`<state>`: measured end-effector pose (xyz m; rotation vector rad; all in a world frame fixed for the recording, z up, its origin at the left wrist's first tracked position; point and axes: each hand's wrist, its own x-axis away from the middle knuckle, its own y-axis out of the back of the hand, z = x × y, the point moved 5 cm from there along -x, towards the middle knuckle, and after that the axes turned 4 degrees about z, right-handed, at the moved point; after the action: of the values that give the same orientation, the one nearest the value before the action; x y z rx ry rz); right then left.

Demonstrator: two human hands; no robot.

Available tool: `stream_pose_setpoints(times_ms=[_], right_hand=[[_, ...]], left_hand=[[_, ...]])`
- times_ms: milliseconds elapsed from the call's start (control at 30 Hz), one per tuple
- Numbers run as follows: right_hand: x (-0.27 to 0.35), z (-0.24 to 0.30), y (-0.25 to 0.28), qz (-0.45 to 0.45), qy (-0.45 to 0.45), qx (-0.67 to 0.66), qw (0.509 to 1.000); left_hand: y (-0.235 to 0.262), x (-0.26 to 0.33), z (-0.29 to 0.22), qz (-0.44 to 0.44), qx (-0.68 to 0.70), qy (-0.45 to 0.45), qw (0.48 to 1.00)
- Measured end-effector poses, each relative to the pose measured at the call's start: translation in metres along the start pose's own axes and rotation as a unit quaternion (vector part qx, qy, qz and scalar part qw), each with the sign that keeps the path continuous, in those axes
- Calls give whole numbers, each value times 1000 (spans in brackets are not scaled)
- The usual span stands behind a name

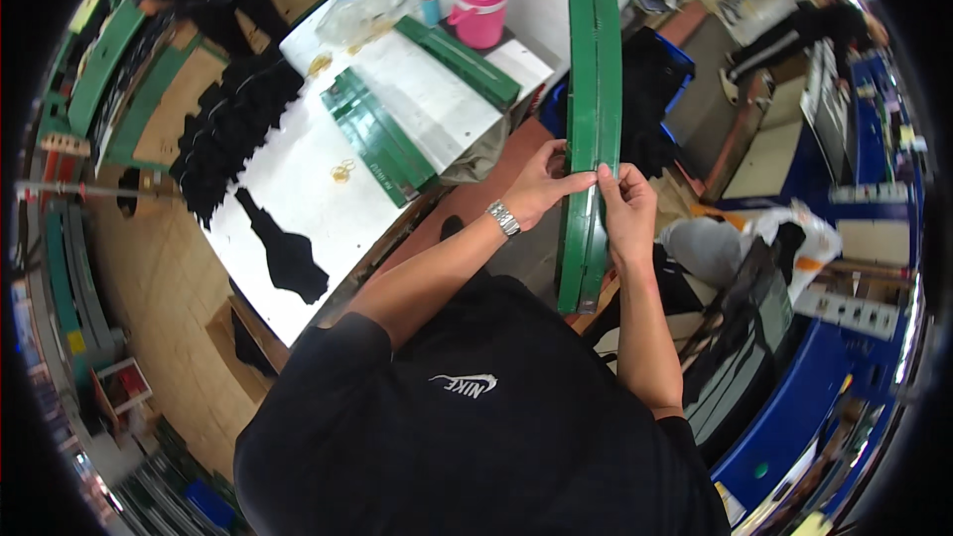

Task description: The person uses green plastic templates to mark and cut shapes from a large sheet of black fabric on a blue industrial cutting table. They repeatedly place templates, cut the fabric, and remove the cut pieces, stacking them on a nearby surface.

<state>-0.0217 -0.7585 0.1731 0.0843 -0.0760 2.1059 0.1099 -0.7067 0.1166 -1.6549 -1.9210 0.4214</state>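
A long green case (596,79) with a seam down its length is held upright in front of me, between both hands. My left hand (541,182) grips its left edge, with the thumb laid across the face toward the seam. From the other side my right hand (630,203) holds the right edge, its thumb pressed near the left thumb's tip. The fingers behind the case are partly hidden. Two similar green cases lie on the white table to the left: a nearer one (372,134) and a farther one (457,62).
On the white table (283,199) lie a row of bunched black fabric pieces (233,129), a single black piece (283,248) and yellow bands (342,172). A pink jug (479,8), bottle and fan stand at its far end. Bagged material (754,238) sits to my right. Other people are farther off.
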Motion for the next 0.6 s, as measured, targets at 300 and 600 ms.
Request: stream_pose_setpoints(times_ms=[300, 600], right_hand=[[-134, -62, -120, 143, -152, -61, 976], [-253, -230, -233, 245, -269, 7, 931]], left_hand=[[164, -37, -10, -139, 2, -34, 990], [292, 33, -4, -372, 24, 70, 925]])
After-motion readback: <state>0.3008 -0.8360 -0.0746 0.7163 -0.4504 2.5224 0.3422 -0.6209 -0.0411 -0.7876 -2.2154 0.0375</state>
